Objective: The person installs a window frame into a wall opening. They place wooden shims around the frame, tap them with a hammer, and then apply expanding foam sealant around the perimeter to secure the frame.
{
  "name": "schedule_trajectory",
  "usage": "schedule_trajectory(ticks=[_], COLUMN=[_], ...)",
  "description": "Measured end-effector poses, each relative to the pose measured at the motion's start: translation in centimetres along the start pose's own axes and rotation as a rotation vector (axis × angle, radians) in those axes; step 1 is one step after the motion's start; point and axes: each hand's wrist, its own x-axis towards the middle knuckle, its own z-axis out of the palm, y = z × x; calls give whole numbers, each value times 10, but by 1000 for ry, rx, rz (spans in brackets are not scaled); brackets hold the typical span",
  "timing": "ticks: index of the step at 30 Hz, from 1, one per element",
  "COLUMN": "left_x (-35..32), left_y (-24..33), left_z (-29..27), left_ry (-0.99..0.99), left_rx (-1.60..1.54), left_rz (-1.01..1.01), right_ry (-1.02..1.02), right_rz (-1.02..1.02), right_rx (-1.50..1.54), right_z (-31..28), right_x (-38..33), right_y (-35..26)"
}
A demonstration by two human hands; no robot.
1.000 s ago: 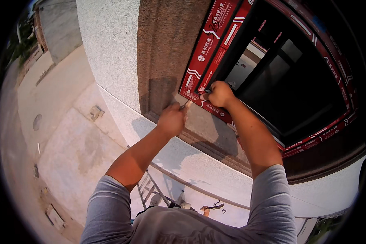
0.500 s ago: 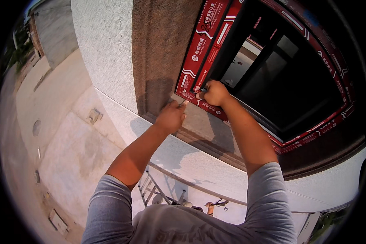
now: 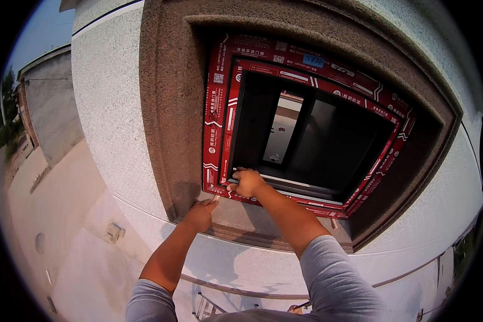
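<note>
window frame: one, rectangular (image 3: 216, 123), wrapped in red protective film with white print and chevron marks; set in a recessed opening, seen at a slant.
film labels: small square white code patches near the top-left corner of the frame, one pale blue rectangular sticker (image 3: 313, 60) on the top rail. Print not read out.
film strips: two parallel red bands down the left side, outer and inner; the same doubling along the top and right.
glazing: dark panes (image 3: 333, 145) in black sashes; one narrow bright gap between them shows the interior.
surround: brown speckled stone-look moulding (image 3: 166, 107), rough grain, stepped profile, with a flat sill (image 3: 252, 214) below the frame.
wall: pale grey-white rough render (image 3: 104, 107), one thin dark groove line near the top.
left hand: (image 3: 201, 214) on the sill at the lower-left corner of the frame, fingers curled, fingertips pinched at the film edge by the corner. Whether it grips a loose end of film: cannot tell.
right hand: (image 3: 247, 182) on the bottom rail just right of that corner, fingers bent and pressed on the red film; no clear grasp, thumb side hidden.
hands count: two, near each other, not touching.
sleeves: grey, short (image 3: 333, 273), both arms.
below: concrete paving (image 3: 64, 225) far down, one small box-shaped fixture (image 3: 114, 232) on it, ladder top (image 3: 206, 307) at the bottom edge.
left background: one grey building (image 3: 48, 96).
</note>
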Motion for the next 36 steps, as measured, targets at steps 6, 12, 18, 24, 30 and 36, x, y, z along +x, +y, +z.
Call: schedule_trajectory(ticks=[6,12,18,24,30,36], left_x=[-13,-1,-3,-2,5,-9], left_y=[-7,-6,20,8,13,12], left_z=[-18,-17,-24,-9,-4,-12], left_ry=[-22,16,60,139,189,141], left_rx=[22,-40,-35,-1,-43,-28], left_rz=[-67,9,-56,-40,29,-58], right_ry=[48,51,89,139,797,974], right_rz=[-58,-18,-17,-56,-371,-186], right_rx=[50,33,-13,15,282,364], right_z=[12,7,12,13,28,25], right_x=[11,5,4,3,-32,-186], right_y=[-17,-11,-14,-14,-1,15])
